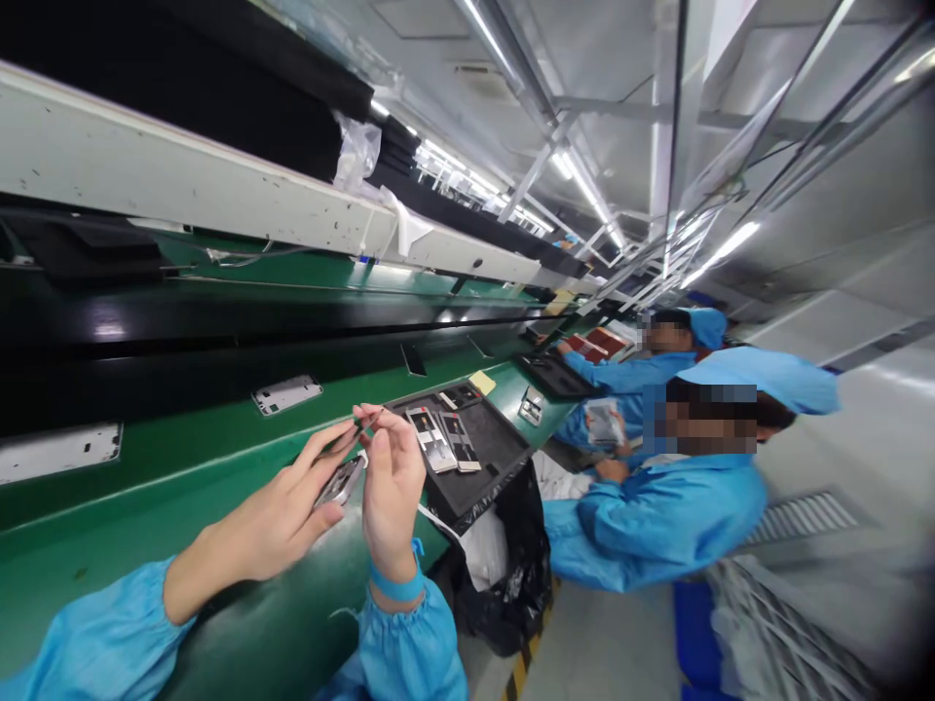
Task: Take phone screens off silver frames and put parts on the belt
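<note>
Here's the phone-like device (340, 484), silver-edged and tilted, held up over the green worktop (168, 506) in front of the wearer, with the left hand (274, 516) clamped around it, thumb on the near side. A thin dark piece (355, 438) slants just above it, running up to the right hand (392, 477), whose fingertips are pinched together on its upper end (the exact contact is partly hidden by the fingers). A blue band (398, 587) circles the right wrist. Just beyond, there's a black tray (501, 428) carrying flat phone parts, two of them side by side, with a yellow slip (482, 383) at its far edge. Past that, a small silver-framed part (532, 406) sits on the worktop, near a second black tray (555, 375). Over to the left, two pale flat panels (287, 394) lie in a row along the dark strip, and a narrow black piece (413, 359) is farther along. Down beside the worktop hangs a black plastic bag (522, 574) with white material in it. Off to the right, a person in blue (657, 511) sits holding a clear-wrapped item (605, 424), and another person (635, 375) reaches toward the line beyond.
</note>
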Demonstrator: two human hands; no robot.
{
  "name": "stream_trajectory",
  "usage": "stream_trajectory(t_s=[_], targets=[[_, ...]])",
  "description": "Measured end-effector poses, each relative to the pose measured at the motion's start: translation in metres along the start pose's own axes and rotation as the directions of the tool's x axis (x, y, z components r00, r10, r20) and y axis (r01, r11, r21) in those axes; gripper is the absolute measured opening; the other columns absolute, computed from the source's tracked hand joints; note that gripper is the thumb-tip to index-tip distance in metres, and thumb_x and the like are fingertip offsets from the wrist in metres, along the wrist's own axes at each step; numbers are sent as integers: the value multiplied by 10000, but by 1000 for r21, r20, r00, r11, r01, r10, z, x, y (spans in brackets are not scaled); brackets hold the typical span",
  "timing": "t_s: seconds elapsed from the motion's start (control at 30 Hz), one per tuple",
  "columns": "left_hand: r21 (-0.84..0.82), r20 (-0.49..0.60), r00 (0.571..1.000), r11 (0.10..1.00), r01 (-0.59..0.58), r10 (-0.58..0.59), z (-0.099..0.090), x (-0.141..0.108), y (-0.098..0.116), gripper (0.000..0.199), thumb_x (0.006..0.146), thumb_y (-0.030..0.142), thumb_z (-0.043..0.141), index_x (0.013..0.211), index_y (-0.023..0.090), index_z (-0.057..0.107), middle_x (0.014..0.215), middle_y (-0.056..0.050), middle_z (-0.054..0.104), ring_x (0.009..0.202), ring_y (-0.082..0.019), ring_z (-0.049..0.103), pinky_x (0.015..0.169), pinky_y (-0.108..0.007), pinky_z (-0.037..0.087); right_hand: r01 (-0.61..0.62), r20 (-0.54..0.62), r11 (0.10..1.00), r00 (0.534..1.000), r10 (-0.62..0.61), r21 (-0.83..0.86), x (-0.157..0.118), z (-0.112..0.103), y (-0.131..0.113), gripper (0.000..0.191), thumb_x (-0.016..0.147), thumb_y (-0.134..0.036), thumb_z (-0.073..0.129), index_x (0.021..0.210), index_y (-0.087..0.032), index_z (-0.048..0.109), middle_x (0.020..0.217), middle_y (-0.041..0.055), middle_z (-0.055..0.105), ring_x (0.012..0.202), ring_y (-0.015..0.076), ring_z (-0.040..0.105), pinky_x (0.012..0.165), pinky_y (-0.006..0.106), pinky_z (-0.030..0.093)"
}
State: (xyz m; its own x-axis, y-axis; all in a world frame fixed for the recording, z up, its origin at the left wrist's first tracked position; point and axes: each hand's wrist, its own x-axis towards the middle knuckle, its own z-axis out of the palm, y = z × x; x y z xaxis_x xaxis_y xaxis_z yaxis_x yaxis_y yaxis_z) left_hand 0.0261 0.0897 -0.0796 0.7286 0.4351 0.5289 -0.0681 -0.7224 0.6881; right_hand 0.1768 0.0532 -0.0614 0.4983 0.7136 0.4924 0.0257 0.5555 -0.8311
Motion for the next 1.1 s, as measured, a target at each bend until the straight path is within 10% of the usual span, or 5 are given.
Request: stream_trajectory(t_s=[0.23,0.4,0.7,0.97,1.1], targets=[[52,-156,983,994,-91,98,-21,4,-15,696,1079,591,434,1665,215,410,1694,-216,350,1519,-396,456,1235,-530,443,231,101,946,972,-213,-229,3,-14,-12,187,1072,-337,567,909,-244,567,1211,81,666,1198,219,661,1056,424,525],[-522,-503,781,850,67,-370,-52,5,-16,815,1047,729,357,1578,130,513,1099,-185,784,924,-304,780,804,-431,656,82,343,796,925,163,-599,-20,-53,52,178,1052,-324,519,899,-240,555,1258,120,662,1205,245,644,996,416,543],[-861,-285,769,505,57,-573,-57,14,6,855,963,803,475,1528,163,528,957,-147,819,864,-333,783,765,-474,654,21,287,617,897,336,-787,-47,-63,147,144,966,-230,574,826,-237,539,1033,98,603,1027,281,556,1005,478,480],[-970,73,849,160,182,-524,-48,11,20,923,1005,783,390,1654,132,319,969,-198,801,776,-299,777,740,-411,614,-82,219,808,942,254,-584,-30,-60,99,546,1100,-620,285,1168,-204,631,1168,144,671,1115,282,651,1006,476,537],[-966,151,878,120,228,-455,-38,11,29,902,1010,780,384,1644,140,356,972,-201,804,769,-286,774,751,-387,592,-311,408,937,843,350,-160,-19,-44,44,637,1048,-749,375,1253,-229,681,1020,90,742,932,252,730,864,407,618]])
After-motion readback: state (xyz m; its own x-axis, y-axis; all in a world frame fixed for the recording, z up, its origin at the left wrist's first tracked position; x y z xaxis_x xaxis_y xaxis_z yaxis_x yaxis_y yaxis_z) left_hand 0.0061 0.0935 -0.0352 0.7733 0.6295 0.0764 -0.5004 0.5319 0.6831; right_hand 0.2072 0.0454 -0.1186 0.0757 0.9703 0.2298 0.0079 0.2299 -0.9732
